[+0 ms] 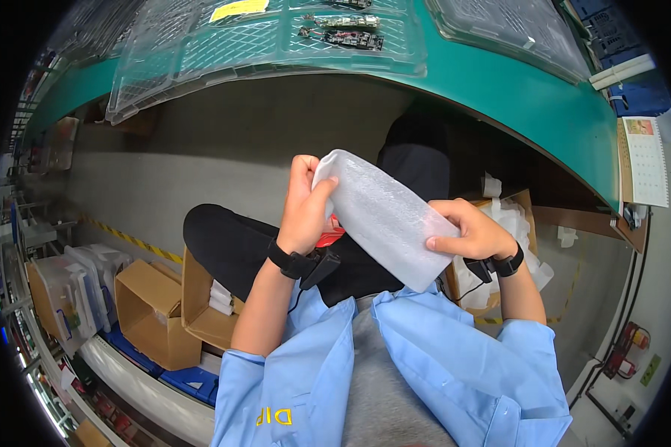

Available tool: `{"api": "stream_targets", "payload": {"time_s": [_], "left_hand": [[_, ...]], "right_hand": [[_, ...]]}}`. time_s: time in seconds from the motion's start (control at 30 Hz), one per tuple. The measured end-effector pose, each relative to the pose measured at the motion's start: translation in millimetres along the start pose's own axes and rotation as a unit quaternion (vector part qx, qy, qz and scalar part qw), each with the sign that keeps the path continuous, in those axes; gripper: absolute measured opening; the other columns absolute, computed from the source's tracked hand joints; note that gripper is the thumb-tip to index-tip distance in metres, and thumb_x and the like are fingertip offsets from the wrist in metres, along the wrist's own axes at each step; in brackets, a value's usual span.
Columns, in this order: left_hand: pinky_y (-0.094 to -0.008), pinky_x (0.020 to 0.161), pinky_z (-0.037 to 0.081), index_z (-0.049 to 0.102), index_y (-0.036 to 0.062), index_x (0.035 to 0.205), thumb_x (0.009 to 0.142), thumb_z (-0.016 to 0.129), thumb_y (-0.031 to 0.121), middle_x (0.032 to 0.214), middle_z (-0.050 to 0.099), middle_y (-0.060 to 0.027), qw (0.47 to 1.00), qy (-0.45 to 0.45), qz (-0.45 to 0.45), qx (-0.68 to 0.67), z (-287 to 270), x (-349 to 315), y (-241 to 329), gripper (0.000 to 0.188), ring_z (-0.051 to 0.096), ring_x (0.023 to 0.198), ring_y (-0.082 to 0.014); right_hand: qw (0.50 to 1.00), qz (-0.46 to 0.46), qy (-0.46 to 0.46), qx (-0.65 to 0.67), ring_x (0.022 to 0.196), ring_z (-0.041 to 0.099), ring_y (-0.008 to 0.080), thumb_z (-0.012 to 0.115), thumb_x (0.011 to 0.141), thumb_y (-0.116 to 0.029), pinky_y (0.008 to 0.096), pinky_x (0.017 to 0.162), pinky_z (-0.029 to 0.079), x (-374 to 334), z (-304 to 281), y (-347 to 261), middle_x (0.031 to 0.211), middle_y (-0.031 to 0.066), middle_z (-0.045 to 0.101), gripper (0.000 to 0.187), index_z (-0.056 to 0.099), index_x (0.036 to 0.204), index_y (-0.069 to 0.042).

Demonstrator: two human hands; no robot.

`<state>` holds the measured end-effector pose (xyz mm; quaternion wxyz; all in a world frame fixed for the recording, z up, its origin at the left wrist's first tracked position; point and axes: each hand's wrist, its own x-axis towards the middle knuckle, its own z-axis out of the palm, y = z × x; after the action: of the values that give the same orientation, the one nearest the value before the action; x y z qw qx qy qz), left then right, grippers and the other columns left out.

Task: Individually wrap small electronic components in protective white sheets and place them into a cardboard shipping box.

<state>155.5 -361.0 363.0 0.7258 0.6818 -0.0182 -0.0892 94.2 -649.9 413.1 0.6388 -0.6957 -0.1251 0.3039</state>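
Observation:
Held over my lap is a flat white foam pouch (384, 220), slanting down from upper left to lower right. My left hand (303, 208) is closed on its upper left end, with the thumb pressed on the near face. At the opposite end, my right hand (476, 235) pinches the pouch, thumb in front and fingers behind it. Whether anything lies inside the pouch cannot be seen. Something red (330, 232) shows partly behind it, beside my left wrist. Both wrists carry black straps with small dark devices.
On the green table (492, 86) ahead rests a clear plastic tray (231, 52) with several circuit boards (347, 37). Cardboard boxes (156, 313) stand at left, near clear bins (67, 298). A carton of white foam pieces (511, 223) is at right. A calendar (646, 160) hangs at far right.

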Motion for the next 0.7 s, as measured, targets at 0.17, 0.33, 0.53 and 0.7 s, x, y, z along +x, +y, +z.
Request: {"api": "stream_targets", "payload": {"time_s": [0.17,0.33,0.53,0.7], "left_hand": [[-0.024,0.074,0.047,0.04,0.0061,0.109,0.095,0.054,0.005,0.097,0.059,-0.0051,0.975,-0.045,-0.102,-0.191,4.5,-5.0,5.5,0.02,0.055,0.08,-0.0109],[-0.0256,0.076,0.048,0.043,0.0053,0.117,0.092,0.059,0.005,0.097,0.059,-0.0045,0.99,-0.035,-0.05,-0.126,35.1,-6.3,12.3,0.03,0.057,0.082,-0.011],[-0.0265,0.077,0.048,0.046,0.0048,0.12,0.089,0.062,0.004,0.097,0.059,-0.0043,0.982,-0.098,-0.152,-0.052,25.1,0.1,-7.9,0.034,0.057,0.085,-0.0103],[-0.0328,0.089,0.052,0.046,0.003,0.119,0.09,0.055,0.001,0.098,0.063,-0.0084,0.991,-0.081,-0.083,-0.068,25.9,-1.4,-36.8,0.03,0.064,0.102,-0.0186]], "right_hand": [[1.0,-0.024,-0.011,0.006,0.079,0.059,0.0081,0.073,0.089,-0.016,0.0252,0.069,0.047,11.7,-4.6,1.1,0.085,0.0032,0.066,0.023,0.066,0.103,0.002],[0.997,-0.039,0.036,0.054,0.075,0.057,0.0047,0.073,0.089,-0.015,0.0221,0.065,0.045,10.7,-8.7,-0.5,0.081,0.0003,0.064,0.018,0.065,0.095,-0.001],[0.998,-0.021,0.02,0.062,0.076,0.057,0.0055,0.073,0.088,-0.014,0.0226,0.067,0.047,5.0,-20.0,-9.6,0.089,0.0017,0.066,0.024,0.066,0.105,0.001],[0.994,-0.031,-0.042,0.094,0.089,0.063,0.0087,0.073,0.088,-0.015,0.0247,0.078,0.051,9.3,-11.8,-12.1,0.107,0.0089,0.068,0.047,0.059,0.128,0.005]]}}
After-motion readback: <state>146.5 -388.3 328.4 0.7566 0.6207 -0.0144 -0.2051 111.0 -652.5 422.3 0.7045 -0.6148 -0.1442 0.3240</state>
